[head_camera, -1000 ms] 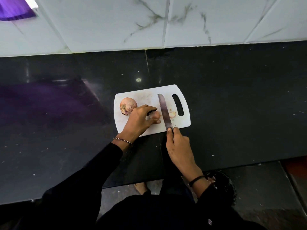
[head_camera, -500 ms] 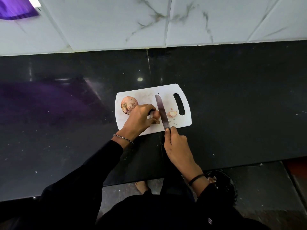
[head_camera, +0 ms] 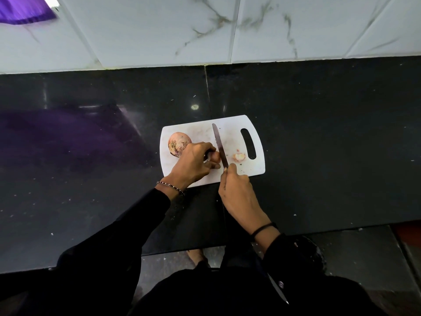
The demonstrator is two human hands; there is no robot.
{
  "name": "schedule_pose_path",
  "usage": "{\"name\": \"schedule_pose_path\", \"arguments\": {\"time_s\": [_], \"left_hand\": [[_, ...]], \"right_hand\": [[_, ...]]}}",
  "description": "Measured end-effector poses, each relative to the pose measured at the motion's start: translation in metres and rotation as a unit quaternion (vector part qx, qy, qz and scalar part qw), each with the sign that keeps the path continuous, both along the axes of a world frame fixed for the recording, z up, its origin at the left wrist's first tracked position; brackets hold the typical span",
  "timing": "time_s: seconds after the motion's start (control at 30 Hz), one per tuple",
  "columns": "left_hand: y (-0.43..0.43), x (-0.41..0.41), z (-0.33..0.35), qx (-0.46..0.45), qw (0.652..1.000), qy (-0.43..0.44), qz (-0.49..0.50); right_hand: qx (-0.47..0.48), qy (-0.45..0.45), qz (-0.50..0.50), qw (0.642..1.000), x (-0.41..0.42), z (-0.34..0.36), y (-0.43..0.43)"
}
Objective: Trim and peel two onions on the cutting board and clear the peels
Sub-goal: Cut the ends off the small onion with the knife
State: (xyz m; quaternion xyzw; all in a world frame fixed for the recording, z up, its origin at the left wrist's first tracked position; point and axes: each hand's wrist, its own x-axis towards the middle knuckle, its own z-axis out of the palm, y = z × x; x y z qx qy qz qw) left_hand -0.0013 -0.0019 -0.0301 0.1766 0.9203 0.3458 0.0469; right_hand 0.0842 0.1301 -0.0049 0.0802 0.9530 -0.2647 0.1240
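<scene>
A white cutting board (head_camera: 232,133) lies on the black counter. My left hand (head_camera: 193,164) grips an onion (head_camera: 216,157) near the board's middle; only its right end shows past my fingers. My right hand (head_camera: 238,192) holds a knife (head_camera: 219,144) whose blade points away from me and lies against that exposed end. A second onion (head_camera: 178,143), unpeeled with its root end facing me, sits at the board's left. A small cut-off onion piece (head_camera: 239,157) lies to the right of the blade.
The board's handle slot (head_camera: 248,143) is at its right side. The black counter (head_camera: 330,144) stretches to both sides, with a marbled white tile wall (head_camera: 205,30) behind. A purple object (head_camera: 22,8) hangs at the top left. The counter's front edge runs just below my wrists.
The knife blade has shifted left, off the cut-off piece and up against the onion in my left hand. The cut-off piece now lies apart, to the blade's right.
</scene>
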Motion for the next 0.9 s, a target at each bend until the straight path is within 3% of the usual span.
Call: {"name": "schedule_pose_path", "arguments": {"time_s": [0.9], "left_hand": [[0.005, -0.002, 0.007, -0.038, 0.999, 0.004, -0.002]], "right_hand": [[-0.009, -0.001, -0.018, 1.0, -0.005, -0.004, -0.007]]}}
